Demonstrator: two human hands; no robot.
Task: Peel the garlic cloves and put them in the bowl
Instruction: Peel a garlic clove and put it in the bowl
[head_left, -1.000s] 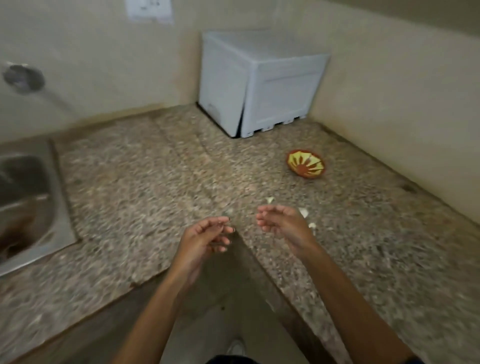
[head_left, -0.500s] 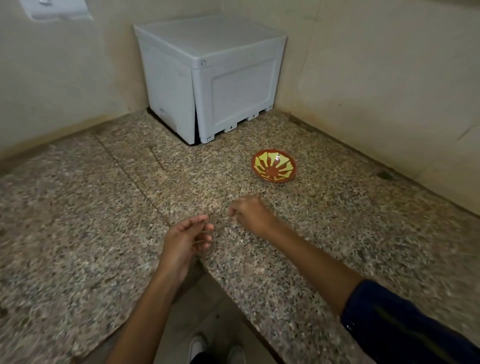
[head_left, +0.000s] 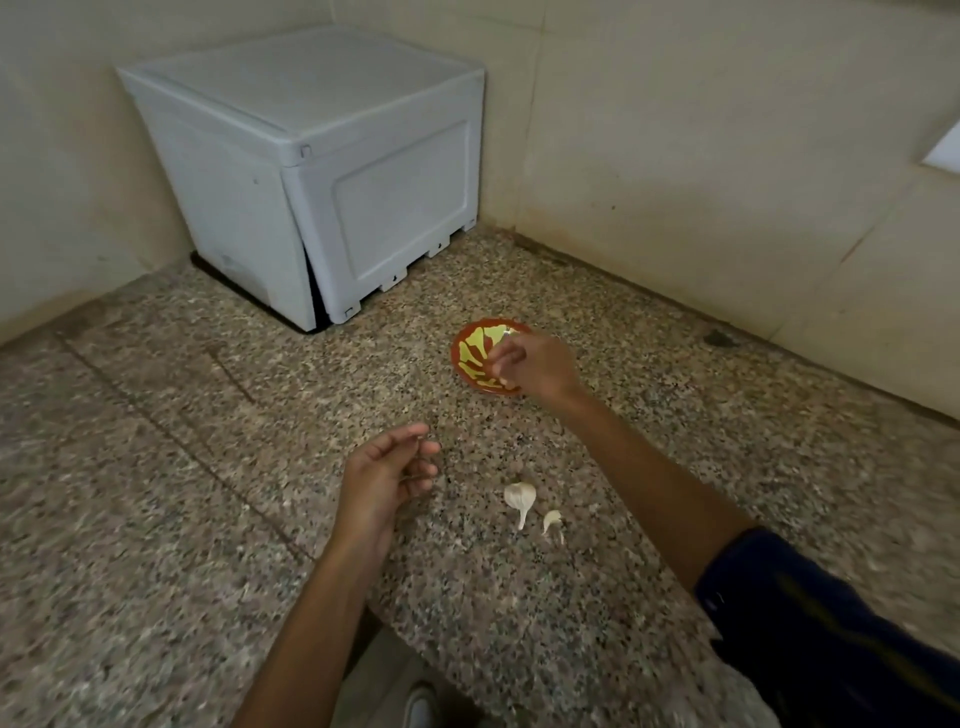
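Note:
A small red bowl (head_left: 466, 358) with a yellow pattern stands on the granite counter (head_left: 208, 467) near the right wall. My right hand (head_left: 535, 366) hovers over the bowl's right half, fingers curled, pinching what looks like a small pale garlic clove (head_left: 506, 335) at the fingertips. My left hand (head_left: 387, 475) hangs above the counter nearer to me, palm up, fingers loosely curled, holding nothing. A part garlic bulb with its stem (head_left: 519, 498) and a smaller garlic piece (head_left: 552, 520) lie on the counter between my arms.
A pale grey plastic box (head_left: 322, 182) fills the back corner, against both walls. The counter's inner corner edge (head_left: 379, 623) drops to the floor just under my left forearm, where a shoe (head_left: 421, 704) shows.
My right hand has moved away from the left hand and forward to the bowl. The garlic pieces it covered lie in view. The view has swung right.

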